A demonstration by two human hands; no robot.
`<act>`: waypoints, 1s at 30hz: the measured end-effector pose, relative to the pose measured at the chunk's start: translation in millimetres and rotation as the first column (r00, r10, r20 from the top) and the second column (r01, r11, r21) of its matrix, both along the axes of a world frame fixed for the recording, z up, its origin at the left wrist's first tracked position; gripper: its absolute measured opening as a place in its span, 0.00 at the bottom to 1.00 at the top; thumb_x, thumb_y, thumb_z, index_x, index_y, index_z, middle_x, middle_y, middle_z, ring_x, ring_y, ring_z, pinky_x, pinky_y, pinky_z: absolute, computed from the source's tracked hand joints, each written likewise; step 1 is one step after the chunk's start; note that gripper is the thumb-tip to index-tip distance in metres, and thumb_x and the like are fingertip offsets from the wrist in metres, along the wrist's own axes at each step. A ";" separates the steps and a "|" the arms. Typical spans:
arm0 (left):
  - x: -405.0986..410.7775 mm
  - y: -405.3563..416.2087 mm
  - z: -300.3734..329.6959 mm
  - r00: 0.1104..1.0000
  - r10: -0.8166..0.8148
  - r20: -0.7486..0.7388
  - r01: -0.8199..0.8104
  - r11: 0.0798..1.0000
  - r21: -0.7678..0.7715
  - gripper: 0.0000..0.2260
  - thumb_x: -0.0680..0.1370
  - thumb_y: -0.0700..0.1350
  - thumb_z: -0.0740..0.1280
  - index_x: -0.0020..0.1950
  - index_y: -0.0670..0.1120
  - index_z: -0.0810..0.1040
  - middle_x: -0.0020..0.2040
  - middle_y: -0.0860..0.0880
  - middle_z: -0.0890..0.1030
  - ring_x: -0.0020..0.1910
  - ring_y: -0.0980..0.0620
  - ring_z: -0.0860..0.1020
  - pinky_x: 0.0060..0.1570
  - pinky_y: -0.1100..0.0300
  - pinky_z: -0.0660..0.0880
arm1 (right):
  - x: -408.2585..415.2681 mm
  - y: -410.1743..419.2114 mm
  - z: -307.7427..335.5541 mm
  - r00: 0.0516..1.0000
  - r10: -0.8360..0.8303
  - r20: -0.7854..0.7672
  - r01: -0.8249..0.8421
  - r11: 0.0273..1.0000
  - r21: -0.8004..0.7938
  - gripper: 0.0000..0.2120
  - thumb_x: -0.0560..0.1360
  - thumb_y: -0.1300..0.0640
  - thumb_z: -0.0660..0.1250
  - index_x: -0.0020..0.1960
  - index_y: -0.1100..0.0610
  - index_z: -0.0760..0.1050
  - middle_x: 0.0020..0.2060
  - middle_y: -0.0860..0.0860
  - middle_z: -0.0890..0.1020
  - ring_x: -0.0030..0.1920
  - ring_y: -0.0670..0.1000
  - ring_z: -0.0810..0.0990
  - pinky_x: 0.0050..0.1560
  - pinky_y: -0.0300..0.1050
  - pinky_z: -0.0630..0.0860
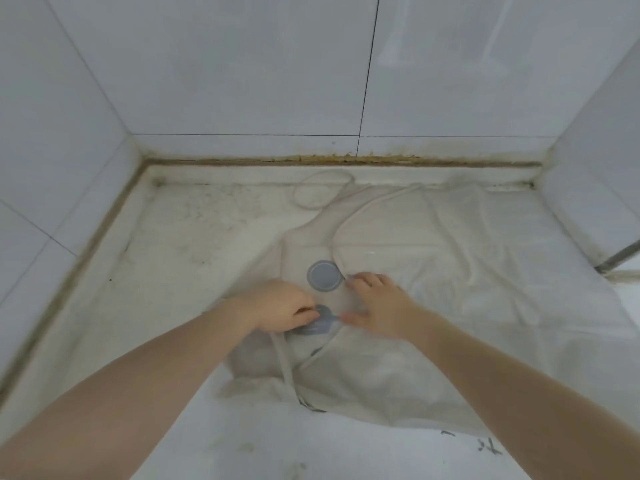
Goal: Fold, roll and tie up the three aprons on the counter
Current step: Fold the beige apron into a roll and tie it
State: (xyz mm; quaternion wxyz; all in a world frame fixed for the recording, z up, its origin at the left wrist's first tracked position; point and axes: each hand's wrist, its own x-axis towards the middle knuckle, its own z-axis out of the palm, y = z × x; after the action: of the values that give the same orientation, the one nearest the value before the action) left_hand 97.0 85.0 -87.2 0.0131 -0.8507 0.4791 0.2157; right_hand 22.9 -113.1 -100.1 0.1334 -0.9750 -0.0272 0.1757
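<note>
Two hands work translucent white plastic aprons (433, 271) spread over a white stone counter (166, 271).

The left hand (280, 308) pinches a grey round print (313, 323); the right hand (379, 303) presses flat beside it with fingers spread. A white strap loop (322, 190) reaches the back edge; bare counter lies left, bounded by white tiled walls (225, 64).

I can't see the left hand's (282, 308) fingertips, curled under at the blurred grey disc (317, 323); the apron (433, 289) runs off the right edge; black marks (486, 445) on the table (173, 258) are too small to read.
</note>
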 end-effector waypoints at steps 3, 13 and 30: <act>-10.4 8.8 9.5 0.987 0.012 -0.162 0.002 0.996 0.090 0.19 0.81 0.59 0.54 0.43 0.47 0.75 0.44 0.45 0.79 0.43 0.46 0.76 0.44 0.55 0.70 | -10.6 6.3 -7.6 0.996 0.011 -0.093 -0.027 0.983 -0.181 0.40 0.72 0.31 0.58 0.76 0.45 0.46 0.76 0.44 0.44 0.76 0.52 0.44 0.70 0.65 0.54; -21.0 17.0 85.6 0.983 0.142 -0.116 -0.178 0.894 -0.411 0.06 0.76 0.44 0.64 0.46 0.44 0.80 0.37 0.50 0.78 0.38 0.50 0.75 0.39 0.62 0.67 | -12.7 10.6 56.1 0.935 -0.353 0.016 0.319 0.864 0.390 0.16 0.80 0.51 0.59 0.65 0.56 0.74 0.69 0.54 0.70 0.69 0.53 0.67 0.68 0.41 0.60; -31.5 -19.6 169.1 0.766 0.236 -0.598 -0.634 0.426 -0.645 0.11 0.82 0.50 0.56 0.49 0.44 0.74 0.45 0.53 0.75 0.43 0.59 0.73 0.48 0.66 0.69 | 4.4 36.1 200.9 0.833 -0.205 -0.513 0.187 -0.770 0.611 0.16 0.83 0.57 0.52 0.39 0.61 0.69 0.31 0.56 0.78 0.27 0.50 0.80 0.28 0.38 0.78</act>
State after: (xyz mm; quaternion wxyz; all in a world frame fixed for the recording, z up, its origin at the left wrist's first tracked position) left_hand 65.5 65.4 81.9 -0.5448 -0.7823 0.2677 0.1394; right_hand 27.2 -77.0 100.8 0.9687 -0.2203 0.1142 -0.0081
